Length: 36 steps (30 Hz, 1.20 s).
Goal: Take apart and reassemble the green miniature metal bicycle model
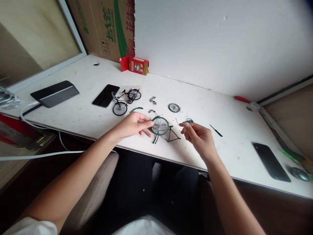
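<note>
My left hand (137, 124) pinches the rim of a small spoked model-bicycle wheel (160, 126) with a green tyre. The wheel is tilted up towards me, over the dark green bicycle frame (174, 138) and a curved green mudguard (155, 139). My right hand (195, 132) is off to the right of the frame, thumb and forefinger pressed together; whatever they hold is too small to make out. Beyond the hands lie a second green wheel (174, 107) and a small metal part (153, 100). Another curved green strip (137, 109) lies behind my left hand.
A complete black model bicycle (124, 100) stands beside a black phone (105, 95). Farther left is a dark flat device (55, 93). A small screwdriver-like tool (216, 130) and a dark phone-shaped object (271, 161) lie right. A red box (138, 66) stands against the wall.
</note>
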Available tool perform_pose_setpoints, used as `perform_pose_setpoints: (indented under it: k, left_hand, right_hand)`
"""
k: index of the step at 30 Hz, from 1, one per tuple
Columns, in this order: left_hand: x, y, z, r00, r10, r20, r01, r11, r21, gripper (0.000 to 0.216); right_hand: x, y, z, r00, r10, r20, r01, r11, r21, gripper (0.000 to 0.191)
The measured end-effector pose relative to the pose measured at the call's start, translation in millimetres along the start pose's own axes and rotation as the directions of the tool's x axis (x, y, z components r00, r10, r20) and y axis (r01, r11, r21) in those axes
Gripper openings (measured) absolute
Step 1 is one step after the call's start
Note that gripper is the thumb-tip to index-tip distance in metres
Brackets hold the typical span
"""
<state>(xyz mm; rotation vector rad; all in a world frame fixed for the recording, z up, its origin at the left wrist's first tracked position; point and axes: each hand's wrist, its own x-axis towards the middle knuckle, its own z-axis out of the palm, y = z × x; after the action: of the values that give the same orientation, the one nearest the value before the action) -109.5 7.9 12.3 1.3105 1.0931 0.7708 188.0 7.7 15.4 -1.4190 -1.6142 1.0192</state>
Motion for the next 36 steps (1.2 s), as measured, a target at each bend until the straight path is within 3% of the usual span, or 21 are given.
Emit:
perform_pose_setpoints:
  k: [6, 11, 17, 20, 22, 25, 28, 31, 36]
  left_hand:
    - [-14, 4, 20, 0.954, -0.107, 0.279, 0.057, 0.982, 0.182, 0.028]
    - [-20, 7, 33, 0.929, -0.102, 0.356, 0.033, 0.98, 0.196, 0.025]
    - [-22, 2, 42, 0.925, -0.109, 0.365, 0.033, 0.978, 0.208, 0.026]
    - [-27, -2, 46, 0.933, -0.111, 0.341, 0.041, 0.978, 0.206, 0.029]
    - [-33, -5, 47, 0.96, -0.094, 0.266, 0.04, 0.979, 0.2, 0.032]
    - [-42, -8, 42, 1.0, 0.014, 0.019, -0.018, 0.963, 0.269, 0.029]
    - [-43, -14, 35, 0.968, 0.193, -0.163, -0.1, 0.886, 0.452, 0.014]
    - [-37, -24, 34, 0.941, 0.313, -0.128, -0.176, 0.775, 0.606, 0.018]
    - [-29, -36, 38, 0.927, 0.373, -0.038, -0.243, 0.676, 0.696, 0.016]
  right_hand:
    - [-24, -6, 19, 0.986, -0.007, 0.168, -0.004, 0.998, 0.068, 0.053]
    - [-40, -11, 30, 0.945, -0.022, 0.326, -0.012, 0.995, 0.104, 0.04]
    - [-55, -2, 36, 0.977, -0.05, 0.209, 0.022, 0.991, 0.133, 0.024]
    - [-61, 5, 35, 0.987, -0.037, 0.154, 0.017, 0.991, 0.134, 0.021]
    - [-64, 9, 33, 0.993, -0.032, 0.116, 0.017, 0.992, 0.123, 0.02]
    - [-68, 13, 30, 0.997, -0.007, 0.08, -0.001, 0.995, 0.1, 0.019]
    - [-71, 18, 28, 0.998, 0.009, 0.063, -0.015, 0.995, 0.095, 0.019]
    - [-71, 23, 27, 0.999, 0.012, 0.048, -0.017, 0.995, 0.099, 0.019]
    - [-70, 29, 25, 0.999, 0.033, 0.006, -0.033, 0.991, 0.128, 0.019]
